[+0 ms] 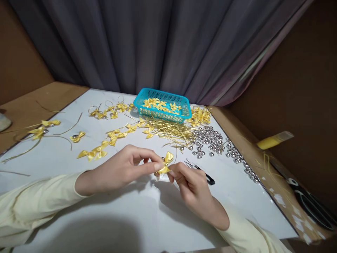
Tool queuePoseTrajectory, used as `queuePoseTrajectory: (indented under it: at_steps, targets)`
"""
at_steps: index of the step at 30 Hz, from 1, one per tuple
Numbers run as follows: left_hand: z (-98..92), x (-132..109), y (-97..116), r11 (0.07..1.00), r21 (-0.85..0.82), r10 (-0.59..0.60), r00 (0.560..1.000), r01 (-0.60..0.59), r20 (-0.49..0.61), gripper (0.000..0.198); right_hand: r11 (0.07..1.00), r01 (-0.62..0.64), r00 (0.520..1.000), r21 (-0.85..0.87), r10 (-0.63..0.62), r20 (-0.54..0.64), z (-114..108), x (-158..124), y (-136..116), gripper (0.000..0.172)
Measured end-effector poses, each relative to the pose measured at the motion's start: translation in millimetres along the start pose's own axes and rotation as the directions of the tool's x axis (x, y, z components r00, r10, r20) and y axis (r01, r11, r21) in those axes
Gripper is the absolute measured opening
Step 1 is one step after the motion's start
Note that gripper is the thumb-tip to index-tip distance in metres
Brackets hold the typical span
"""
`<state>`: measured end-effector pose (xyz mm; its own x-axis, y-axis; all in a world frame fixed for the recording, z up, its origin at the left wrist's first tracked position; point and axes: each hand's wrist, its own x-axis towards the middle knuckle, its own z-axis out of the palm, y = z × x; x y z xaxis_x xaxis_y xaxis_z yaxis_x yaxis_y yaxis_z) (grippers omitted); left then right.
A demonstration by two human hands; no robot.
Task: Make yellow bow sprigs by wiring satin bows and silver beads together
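Held bow: the yellow bow (167, 159) sits between both hands above the white tabletop (147, 207), the clock's centre, with 12 towards the curtain (147, 42).
Left hand (129, 165): at 9 o'clock, thumb and fingers pinching the bow's near-left side.
Right hand (193, 182): at 4 o'clock, fingertips at its lower edge; gripping or merely touching, I cannot tell.
Ribbon handling: probably light, soft, slippery, easily creased; best pinched at the gathered middle.
Basket (147, 111): 12 o'clock, bows inside.
Silver beads (210, 138): 2 o'clock.
Snips (209, 178): just past 3.
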<state>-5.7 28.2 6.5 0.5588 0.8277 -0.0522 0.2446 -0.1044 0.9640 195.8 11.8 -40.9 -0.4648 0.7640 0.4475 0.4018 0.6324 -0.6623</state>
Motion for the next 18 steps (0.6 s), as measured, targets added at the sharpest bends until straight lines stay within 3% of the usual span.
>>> queuePoseTrajectory:
  at_steps: [18]
  targets:
    - [2.4, -3.1, -7.7, 0.992, -0.09, 0.085, 0.995, -0.09, -0.058, 0.014, 0.994, -0.05, 0.998, 0.095, 0.047, 0.03, -3.9, 0.3, -9.4, 0.021]
